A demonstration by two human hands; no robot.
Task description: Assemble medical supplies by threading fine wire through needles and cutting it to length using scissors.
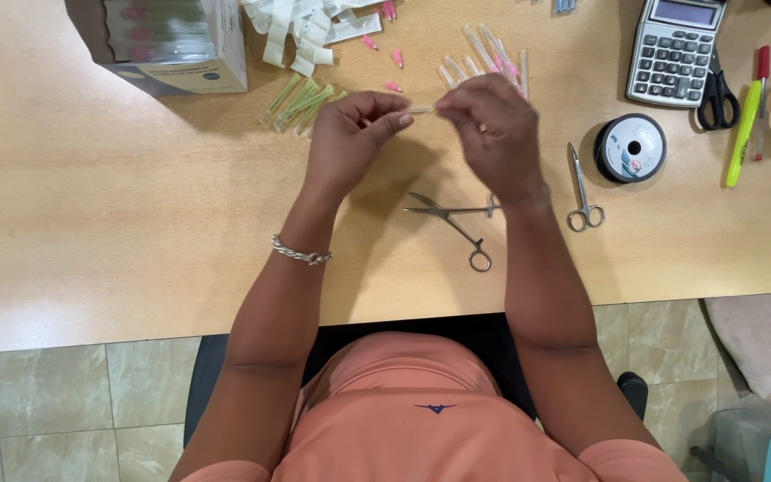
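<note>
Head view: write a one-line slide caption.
Both hands, left hand and right hand, pinch a thin clear tube above a wooden table, metal forceps lying below.

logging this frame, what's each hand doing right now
left hand: closed, pinching one end of a small clear tube
right hand: closed, pinching the tube's other end

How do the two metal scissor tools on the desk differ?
The forceps lie open, arms spread, partly under the right hand; the small scissors lie closed and fully in view. The forceps sit slanted near the desk's middle; the scissors point roughly straight away, beside the spool. Both are silver with ring handles.
</note>
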